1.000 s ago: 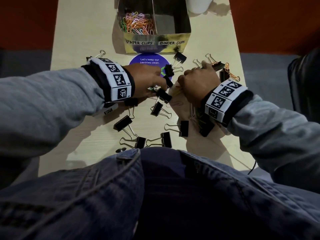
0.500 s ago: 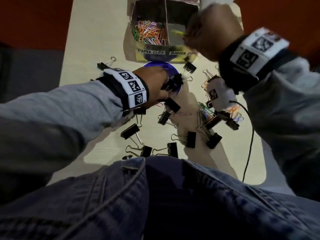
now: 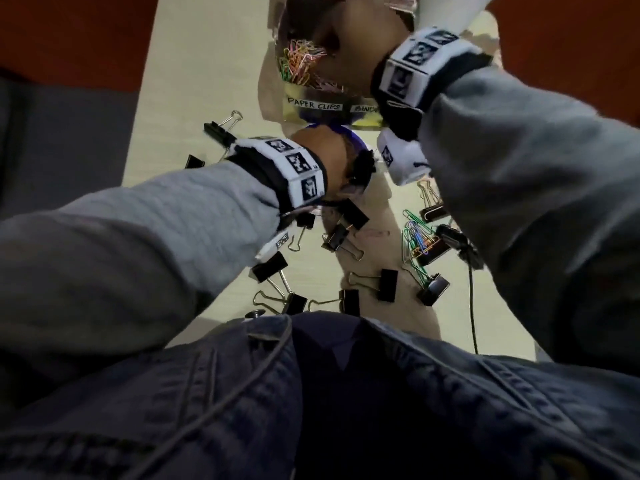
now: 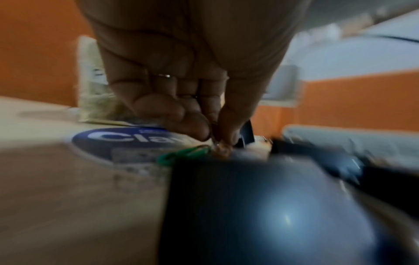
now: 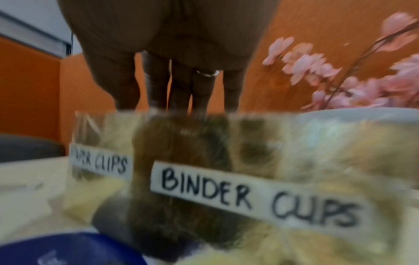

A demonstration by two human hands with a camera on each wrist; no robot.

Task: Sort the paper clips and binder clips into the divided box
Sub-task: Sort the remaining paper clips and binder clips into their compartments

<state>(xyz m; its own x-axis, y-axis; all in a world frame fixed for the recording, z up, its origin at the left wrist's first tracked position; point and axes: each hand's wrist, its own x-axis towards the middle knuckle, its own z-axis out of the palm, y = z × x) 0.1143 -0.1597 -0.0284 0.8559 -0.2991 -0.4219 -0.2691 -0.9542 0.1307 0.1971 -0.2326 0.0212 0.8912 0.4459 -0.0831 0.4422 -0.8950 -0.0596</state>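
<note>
The gold divided box [image 3: 311,95] stands at the far end of the table, with a pile of coloured paper clips [image 3: 299,62] in its left compartment. My right hand [image 3: 346,46] hangs over the box. In the right wrist view its fingers [image 5: 156,86] point straight down and spread behind the front wall [image 5: 249,143], which hides the tips. My left hand [image 3: 349,168] is low over the table and pinches a black binder clip [image 3: 363,168] by its wire. A green paper clip [image 4: 181,154] lies just under those fingertips [image 4: 199,129].
Several black binder clips [image 3: 388,284] lie scattered on the table near me, and a tangle of coloured paper clips [image 3: 417,240] sits to the right. A round blue sticker [image 4: 127,139] lies before the box. A white vase [image 3: 446,8] of pink flowers [image 5: 340,71] stands behind it. A cable [image 3: 471,306] hangs at right.
My right hand rose from the clips on the table and travelled to the box, where its fingers now spread downward. The yellow clip it carried no longer shows. My left hand stayed put.
</note>
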